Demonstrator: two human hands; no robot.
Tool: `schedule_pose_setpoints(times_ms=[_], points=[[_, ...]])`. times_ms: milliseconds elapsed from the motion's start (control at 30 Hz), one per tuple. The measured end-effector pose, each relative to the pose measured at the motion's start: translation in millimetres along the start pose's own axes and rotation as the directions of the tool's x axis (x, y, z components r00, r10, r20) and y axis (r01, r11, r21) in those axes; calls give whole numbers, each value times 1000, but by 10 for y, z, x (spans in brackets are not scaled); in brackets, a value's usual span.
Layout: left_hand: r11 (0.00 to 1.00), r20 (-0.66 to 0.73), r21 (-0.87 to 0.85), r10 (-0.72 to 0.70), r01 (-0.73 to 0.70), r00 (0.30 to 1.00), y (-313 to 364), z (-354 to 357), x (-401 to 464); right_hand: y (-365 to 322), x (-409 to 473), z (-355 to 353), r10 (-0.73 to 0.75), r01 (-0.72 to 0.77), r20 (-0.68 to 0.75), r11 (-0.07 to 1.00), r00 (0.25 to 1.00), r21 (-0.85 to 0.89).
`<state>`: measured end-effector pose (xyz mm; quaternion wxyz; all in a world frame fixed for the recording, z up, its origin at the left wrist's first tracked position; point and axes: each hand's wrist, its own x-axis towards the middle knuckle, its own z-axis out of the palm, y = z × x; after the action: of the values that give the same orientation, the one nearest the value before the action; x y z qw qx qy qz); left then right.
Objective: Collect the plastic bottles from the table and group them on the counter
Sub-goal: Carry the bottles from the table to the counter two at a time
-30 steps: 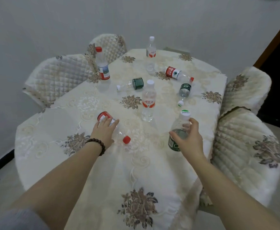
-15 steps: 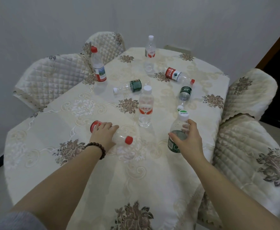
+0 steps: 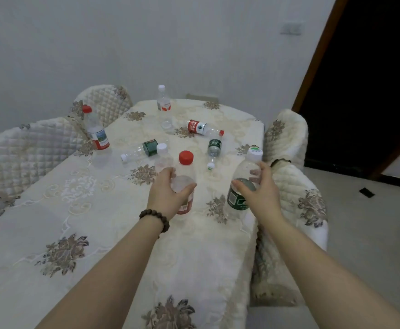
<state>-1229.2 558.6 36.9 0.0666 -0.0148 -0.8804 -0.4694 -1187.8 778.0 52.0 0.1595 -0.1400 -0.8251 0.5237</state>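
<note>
Hands at the pick-up stage, each closed around one bottle above the table (image 3: 51, 210); left hand (image 3: 168, 193) wraps thumb and fingers about the clear middle of a red-capped bottle (image 3: 185, 176), held upright with its red label low; right hand (image 3: 260, 193) wraps a green-labelled bottle (image 3: 244, 184) with a white cap, tilted slightly and held at the table's right edge; whether either base has cleared the cloth cannot be told; judged best practice: grip at the ribbed mid-body rather than the cap, squeeze lightly since thin empty plastic dents and slips, and raise both straight up to clear the upright clear bottle (image 3: 163, 157) standing just behind the left hand; six bottles remain on the table beyond the hands, three standing and three lying, among them a lying green-labelled one (image 3: 142, 150) towards the far left, a lying red-labelled one (image 3: 201, 128) farther back and a small lying one (image 3: 214, 148) pointing its white cap at the hands; tablecloth cream, embroidered with brown flowers, draping in soft folds; chairs (image 3: 28, 148) around the table in quilted, padded covers; counter not in view
</note>
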Motion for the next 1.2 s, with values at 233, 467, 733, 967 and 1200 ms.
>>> schedule_pose_setpoints(times_ms=[233,467,733,967,1200], points=[[982,81,-148,129,-116,988,700,431,-196,-20,-351,-768,35,-30,-222,999,974,28],[916,202,-288,341,-277,918,1532,880,-581,0,-888,-1665,54,-32,-476,998,878,53],[830,488,-424,547,-364,680,2399,1837,-1807,346,-2181,-2802,206,-222,-741,972,639,79],[800,730,-510,596,-316,333,2805,2615,-3520,753,-3811,-3536,292,-377,-917,909,273,178],[728,769,-623,638,-286,-50,3028,2747,-5586,911,-5689,-3960,291,-415,-950,855,-109,310]])
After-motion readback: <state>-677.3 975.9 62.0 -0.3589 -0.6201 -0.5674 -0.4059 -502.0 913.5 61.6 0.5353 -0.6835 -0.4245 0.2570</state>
